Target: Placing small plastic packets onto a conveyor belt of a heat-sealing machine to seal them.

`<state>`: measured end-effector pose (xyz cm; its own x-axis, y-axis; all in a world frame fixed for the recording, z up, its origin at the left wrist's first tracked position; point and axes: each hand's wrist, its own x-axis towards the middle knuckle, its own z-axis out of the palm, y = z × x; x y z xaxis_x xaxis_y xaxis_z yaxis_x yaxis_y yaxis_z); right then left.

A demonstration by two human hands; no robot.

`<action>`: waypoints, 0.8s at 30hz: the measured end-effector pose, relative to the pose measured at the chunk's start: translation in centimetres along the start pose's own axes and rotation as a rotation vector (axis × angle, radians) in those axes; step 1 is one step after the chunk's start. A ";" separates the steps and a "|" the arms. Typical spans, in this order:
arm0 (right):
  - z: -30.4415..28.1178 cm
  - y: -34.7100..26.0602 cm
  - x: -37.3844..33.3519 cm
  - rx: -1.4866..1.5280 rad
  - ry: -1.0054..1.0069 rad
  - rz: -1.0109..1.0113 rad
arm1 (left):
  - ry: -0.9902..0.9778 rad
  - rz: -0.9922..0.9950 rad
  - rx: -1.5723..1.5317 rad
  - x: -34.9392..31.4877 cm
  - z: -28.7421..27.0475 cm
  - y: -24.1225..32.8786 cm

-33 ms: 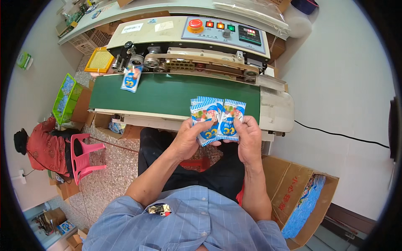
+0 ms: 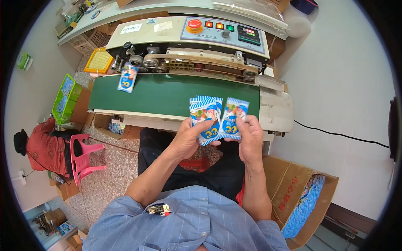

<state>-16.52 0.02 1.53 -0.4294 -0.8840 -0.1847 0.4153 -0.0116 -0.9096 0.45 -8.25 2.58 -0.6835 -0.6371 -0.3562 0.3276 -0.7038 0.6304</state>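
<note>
My left hand [image 2: 187, 137] grips a small fanned stack of blue-and-white printed sachets [image 2: 202, 112], the thumb lying across the front one. In my right hand [image 2: 251, 136] a single sachet [image 2: 230, 121] is pinched between thumb and fingers, just to the right of the stack. Both hands are above the near edge of a green conveyor belt [image 2: 176, 93]. At the belt's left end, one more sachet [image 2: 127, 80] hangs from the rollers of a band sealing machine [image 2: 167, 39], its lower part over the belt.
An open cardboard box [image 2: 289, 188] of blue sachets stands at lower right. To the left are a green basket [image 2: 67, 98], a pink stool [image 2: 83, 157] with red clothing, and a yellow tray [image 2: 99, 60]. A black cord [image 2: 339, 134] runs along the right wall.
The sachet in my right hand has shifted slightly right, parting from the stack in my left hand. The sachet at the sealing machine has moved a little to the left.
</note>
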 end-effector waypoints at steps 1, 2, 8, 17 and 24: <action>-0.4 -0.3 0.3 0.008 0.085 -0.013 | -0.016 0.043 0.023 0.3 0.0 0.1; -0.7 -0.7 0.7 0.015 0.169 -0.026 | 0.025 0.062 0.048 0.5 0.2 0.1; -4.4 -2.9 4.7 -0.118 0.356 -0.125 | 0.113 0.056 0.082 1.2 -0.2 1.3; -3.0 -2.2 9.8 -0.185 0.323 -0.025 | 0.071 0.052 0.041 1.4 -0.7 1.8; -0.3 -0.9 9.8 -0.274 0.170 -0.017 | 0.181 0.137 0.105 1.6 0.0 2.3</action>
<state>-21.37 -8.49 0.43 -0.5715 -0.7941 -0.2068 0.1856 0.1204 -0.9752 0.13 -10.86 3.43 -0.5061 -0.7768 -0.3747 0.3330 -0.5768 0.7460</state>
